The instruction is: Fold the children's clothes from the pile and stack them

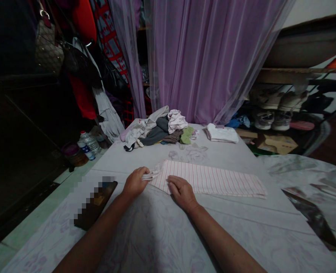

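A white garment with pink stripes point(216, 180) lies in a long, narrow folded strip across the flowered cloth surface point(230, 231). Its narrower left end is gripped in my left hand point(136, 182), whose fingers are closed round the fabric. My right hand point(182, 191) rests on the striped cloth a little to the right, fingers together and bent, the fingertips touching the near part of the fabric. Whether they pinch any of it is hard to see.
Behind lies a heap of mixed clothes point(159, 129), with a folded white cloth point(221, 134) to its right. A dark flat object point(95, 206) is by my left forearm. Purple curtains point(208, 60) hang at the back; shoes point(281, 119) fill a rack at right. Bottles point(90, 144) stand left.
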Action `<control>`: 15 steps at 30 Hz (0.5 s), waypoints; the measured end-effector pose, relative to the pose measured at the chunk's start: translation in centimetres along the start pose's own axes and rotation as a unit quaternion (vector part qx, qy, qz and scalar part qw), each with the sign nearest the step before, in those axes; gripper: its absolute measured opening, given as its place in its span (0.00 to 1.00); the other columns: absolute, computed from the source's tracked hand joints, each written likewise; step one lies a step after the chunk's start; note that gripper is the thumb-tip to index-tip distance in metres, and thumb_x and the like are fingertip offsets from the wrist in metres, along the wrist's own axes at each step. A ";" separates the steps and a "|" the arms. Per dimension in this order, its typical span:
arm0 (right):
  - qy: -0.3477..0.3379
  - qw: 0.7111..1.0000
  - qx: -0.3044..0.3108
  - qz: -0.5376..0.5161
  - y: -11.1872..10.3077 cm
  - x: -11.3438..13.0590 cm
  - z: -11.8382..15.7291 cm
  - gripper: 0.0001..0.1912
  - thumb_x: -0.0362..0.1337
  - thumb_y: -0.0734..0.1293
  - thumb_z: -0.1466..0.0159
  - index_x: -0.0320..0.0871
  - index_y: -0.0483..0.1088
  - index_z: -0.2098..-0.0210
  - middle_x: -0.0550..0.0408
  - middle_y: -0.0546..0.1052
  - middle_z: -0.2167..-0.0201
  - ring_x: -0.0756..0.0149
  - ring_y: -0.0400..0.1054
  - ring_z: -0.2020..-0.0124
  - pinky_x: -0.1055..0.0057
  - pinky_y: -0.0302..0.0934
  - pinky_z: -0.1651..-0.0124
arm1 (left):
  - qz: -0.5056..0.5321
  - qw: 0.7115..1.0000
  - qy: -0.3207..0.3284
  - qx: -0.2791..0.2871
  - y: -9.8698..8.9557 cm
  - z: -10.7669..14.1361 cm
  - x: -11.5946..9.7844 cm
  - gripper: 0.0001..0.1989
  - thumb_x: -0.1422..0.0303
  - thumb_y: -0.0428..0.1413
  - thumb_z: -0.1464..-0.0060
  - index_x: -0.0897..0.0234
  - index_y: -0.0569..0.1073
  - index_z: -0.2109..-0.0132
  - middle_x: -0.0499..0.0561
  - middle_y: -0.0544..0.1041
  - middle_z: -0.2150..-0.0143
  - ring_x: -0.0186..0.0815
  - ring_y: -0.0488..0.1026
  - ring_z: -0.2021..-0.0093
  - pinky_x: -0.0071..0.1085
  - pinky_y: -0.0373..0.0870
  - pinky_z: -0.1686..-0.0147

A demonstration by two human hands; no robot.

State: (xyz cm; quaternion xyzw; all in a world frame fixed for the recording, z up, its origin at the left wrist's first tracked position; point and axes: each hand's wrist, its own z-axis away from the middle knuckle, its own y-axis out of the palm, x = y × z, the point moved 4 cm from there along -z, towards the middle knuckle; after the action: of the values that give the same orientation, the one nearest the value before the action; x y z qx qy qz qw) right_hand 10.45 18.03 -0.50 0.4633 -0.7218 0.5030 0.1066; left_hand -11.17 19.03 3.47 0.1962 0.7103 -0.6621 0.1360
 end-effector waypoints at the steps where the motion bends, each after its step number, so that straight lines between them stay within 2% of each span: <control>1: 0.030 0.999 -0.028 -0.015 -0.3 -0.5 0.0 0.16 0.36 0.58 0.34 0.43 0.77 0.57 0.47 0.80 0.56 0.61 0.73 0.52 0.62 0.66 0.47 | 0.000 0.999 0.034 0.006 0.8 1.1 -0.3 0.09 0.72 0.52 0.48 0.58 0.71 0.60 0.49 0.78 0.57 0.38 0.72 0.53 0.31 0.66 0.53; 3: 0.079 0.995 -0.056 -0.031 -0.6 -1.2 -0.1 0.16 0.36 0.58 0.36 0.42 0.77 0.60 0.48 0.80 0.59 0.61 0.74 0.56 0.64 0.66 0.49 | 0.000 0.996 0.088 -0.002 2.1 2.8 -0.4 0.12 0.76 0.51 0.50 0.58 0.72 0.59 0.50 0.78 0.55 0.39 0.71 0.50 0.34 0.65 0.48; 6: 0.142 0.989 -0.030 -0.030 -0.5 -1.4 -0.6 0.16 0.37 0.58 0.38 0.43 0.77 0.61 0.49 0.80 0.61 0.61 0.74 0.58 0.67 0.65 0.52 | 0.003 0.986 0.157 -0.059 3.1 4.2 0.1 0.15 0.77 0.51 0.51 0.59 0.72 0.57 0.52 0.78 0.51 0.40 0.70 0.46 0.38 0.64 0.45; 10: 0.233 0.971 0.053 0.029 -0.1 -0.4 -2.1 0.18 0.41 0.58 0.35 0.44 0.78 0.63 0.51 0.81 0.63 0.62 0.73 0.61 0.71 0.62 0.59 | -0.016 0.967 0.221 -0.125 3.1 5.0 0.4 0.12 0.76 0.52 0.49 0.61 0.73 0.57 0.54 0.76 0.48 0.41 0.70 0.45 0.39 0.65 0.46; 13: 0.285 0.945 0.136 0.083 0.4 0.5 -3.4 0.23 0.47 0.57 0.33 0.42 0.78 0.71 0.48 0.80 0.70 0.62 0.72 0.67 0.72 0.57 0.66 | -0.024 0.963 0.232 -0.135 3.0 5.1 0.3 0.12 0.75 0.53 0.48 0.61 0.73 0.56 0.54 0.76 0.49 0.40 0.71 0.46 0.38 0.67 0.47; 15: 0.306 0.931 0.183 0.076 1.0 1.0 -4.1 0.25 0.50 0.58 0.34 0.42 0.76 0.76 0.49 0.78 0.75 0.64 0.70 0.71 0.72 0.54 0.70 | -0.022 0.963 0.232 -0.135 3.0 5.2 0.2 0.13 0.76 0.53 0.48 0.61 0.74 0.56 0.54 0.76 0.51 0.40 0.71 0.48 0.38 0.67 0.48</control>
State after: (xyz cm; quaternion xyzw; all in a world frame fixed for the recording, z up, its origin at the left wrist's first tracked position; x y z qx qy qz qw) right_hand 7.89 20.96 1.45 0.2422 -0.5826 0.7503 0.1972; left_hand -10.37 14.03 0.27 0.3081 0.8095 -0.4993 -0.0220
